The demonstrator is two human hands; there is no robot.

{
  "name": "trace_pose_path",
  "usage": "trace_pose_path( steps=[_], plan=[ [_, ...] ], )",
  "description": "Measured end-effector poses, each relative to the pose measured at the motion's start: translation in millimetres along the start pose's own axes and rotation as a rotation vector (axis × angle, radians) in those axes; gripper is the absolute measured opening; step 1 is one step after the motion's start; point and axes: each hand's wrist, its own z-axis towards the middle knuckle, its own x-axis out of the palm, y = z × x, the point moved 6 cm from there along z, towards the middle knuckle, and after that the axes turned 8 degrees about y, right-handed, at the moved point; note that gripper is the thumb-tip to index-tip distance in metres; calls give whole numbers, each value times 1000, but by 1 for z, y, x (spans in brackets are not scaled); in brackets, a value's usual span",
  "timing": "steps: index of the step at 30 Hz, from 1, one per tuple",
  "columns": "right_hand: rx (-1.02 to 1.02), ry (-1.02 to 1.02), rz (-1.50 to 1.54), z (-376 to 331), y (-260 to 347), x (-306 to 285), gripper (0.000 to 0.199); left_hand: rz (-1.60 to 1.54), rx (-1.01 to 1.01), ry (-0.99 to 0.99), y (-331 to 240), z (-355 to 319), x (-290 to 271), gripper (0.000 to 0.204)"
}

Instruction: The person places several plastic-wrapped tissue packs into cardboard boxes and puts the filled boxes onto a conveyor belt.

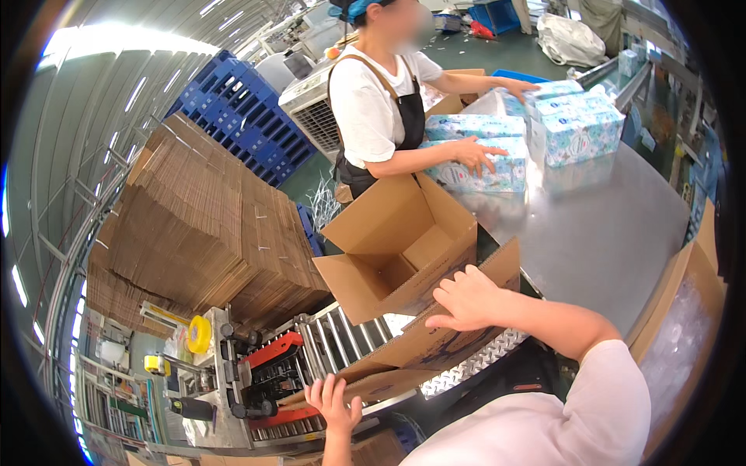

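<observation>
An open cardboard box (435,242), its inside bare, stands at the end of the roller conveyor. Along its near side runs a long brown cardboard panel (443,349) with dark print; I cannot tell if it is a flap of that box or a second carton. My right hand (470,299) closes over this panel's upper edge, fingers on top and thumb on the near face. Lower left, my left hand (334,404) is open with fingers spread, beside the panel's left end. Whether it touches the cardboard is unclear.
Across the metal table (622,210) a co-worker (377,109) has both hands on blue patterned packs (486,167). To the left are stacked flat cartons (186,225), blue pallets (233,109) and a taping machine with yellow tape (200,334) over the roller conveyor (338,338). A carton (691,311) stands right.
</observation>
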Motion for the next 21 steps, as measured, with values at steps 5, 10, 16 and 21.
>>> trace_pose_path(
  steps=[5, 10, 16, 21],
  plan=[
    [-66, 107, -44, 13, 4, -5, 67, -233, -100, -46, -7, -1, -14, 11],
    [-50, 161, -17, 13, -6, 2, 65, -370, -110, -48, -8, 4, -18, 13],
    [-22, 389, 15, -11, -20, -7, 47, -440, -33, -50, -43, 20, -46, 27],
    [-29, 135, 107, -15, -101, -28, 35, -640, 270, 10, -67, 49, -70, 18]
  ],
)
